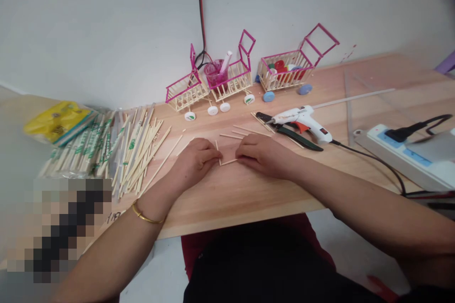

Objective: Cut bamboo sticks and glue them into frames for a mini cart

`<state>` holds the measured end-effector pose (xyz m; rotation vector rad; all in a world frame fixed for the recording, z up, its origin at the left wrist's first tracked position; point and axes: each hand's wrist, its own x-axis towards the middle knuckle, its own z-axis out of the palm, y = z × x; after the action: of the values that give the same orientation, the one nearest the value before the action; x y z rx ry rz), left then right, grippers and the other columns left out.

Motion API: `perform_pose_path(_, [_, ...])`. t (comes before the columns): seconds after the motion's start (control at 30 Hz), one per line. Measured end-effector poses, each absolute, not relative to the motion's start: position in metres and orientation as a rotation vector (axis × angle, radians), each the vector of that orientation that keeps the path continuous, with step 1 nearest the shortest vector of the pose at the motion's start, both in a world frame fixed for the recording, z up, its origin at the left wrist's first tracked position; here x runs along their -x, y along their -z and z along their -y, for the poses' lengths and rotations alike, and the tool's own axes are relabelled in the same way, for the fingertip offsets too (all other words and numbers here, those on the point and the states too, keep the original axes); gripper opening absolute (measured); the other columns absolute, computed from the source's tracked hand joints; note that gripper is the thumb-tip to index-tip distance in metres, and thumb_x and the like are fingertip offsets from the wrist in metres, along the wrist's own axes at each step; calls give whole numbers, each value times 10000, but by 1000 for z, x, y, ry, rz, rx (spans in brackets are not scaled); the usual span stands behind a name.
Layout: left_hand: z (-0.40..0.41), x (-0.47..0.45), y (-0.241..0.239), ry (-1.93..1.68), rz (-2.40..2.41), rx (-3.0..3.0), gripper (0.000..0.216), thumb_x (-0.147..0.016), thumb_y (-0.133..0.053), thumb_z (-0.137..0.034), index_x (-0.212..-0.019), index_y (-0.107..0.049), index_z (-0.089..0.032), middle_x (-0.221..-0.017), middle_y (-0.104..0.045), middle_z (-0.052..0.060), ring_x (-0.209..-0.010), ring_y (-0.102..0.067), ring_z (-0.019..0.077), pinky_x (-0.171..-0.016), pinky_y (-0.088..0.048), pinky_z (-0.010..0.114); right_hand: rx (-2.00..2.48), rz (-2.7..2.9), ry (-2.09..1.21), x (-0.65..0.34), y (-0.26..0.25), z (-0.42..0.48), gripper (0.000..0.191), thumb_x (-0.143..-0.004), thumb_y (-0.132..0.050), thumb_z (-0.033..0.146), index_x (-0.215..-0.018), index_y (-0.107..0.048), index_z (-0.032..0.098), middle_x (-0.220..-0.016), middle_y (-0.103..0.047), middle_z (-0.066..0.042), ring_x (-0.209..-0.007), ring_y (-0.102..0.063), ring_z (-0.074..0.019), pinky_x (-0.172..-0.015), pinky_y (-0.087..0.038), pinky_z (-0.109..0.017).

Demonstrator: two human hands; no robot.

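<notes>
Low over the wooden table (213, 199), my left hand (199, 156) pinches a short wooden stick (217, 147) that points away from me. A second short stick (229, 162) lies crosswise, its right end between the fingers of my right hand (258, 154). The two sticks meet in a corner near my left fingertips; whether they are joined I cannot tell. Just beyond my right hand are a few loose sticks (231, 136). A white glue gun (305, 120) rests to the right, close to dark-handled cutters (298, 137).
Three small stick carts (227, 85) with pink rims stand along the wall, a cup of pink paint (215, 73) among them. Loose sticks (145, 161) and wrapped bundles (88, 147) lie left, beside a yellow packet (59, 120). A power strip (408, 151) and cable occupy the right.
</notes>
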<state>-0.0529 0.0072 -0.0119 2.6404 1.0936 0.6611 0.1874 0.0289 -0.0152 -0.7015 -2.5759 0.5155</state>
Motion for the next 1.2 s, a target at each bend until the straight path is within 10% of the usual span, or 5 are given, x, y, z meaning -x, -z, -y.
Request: perform_pose_path(1.2, [-6, 60, -1, -524, -1041, -2584, 163, -898, -533, -190, -907, -696, -193, -843, -650, 54, -829, -568, 179, -795, -455, 342, 719, 2656, -479, -174, 11, -21, 212, -929, -473, 203, -900, -670, 129, -869, -656, -112, -806, -571, -202, -724, -426, -315])
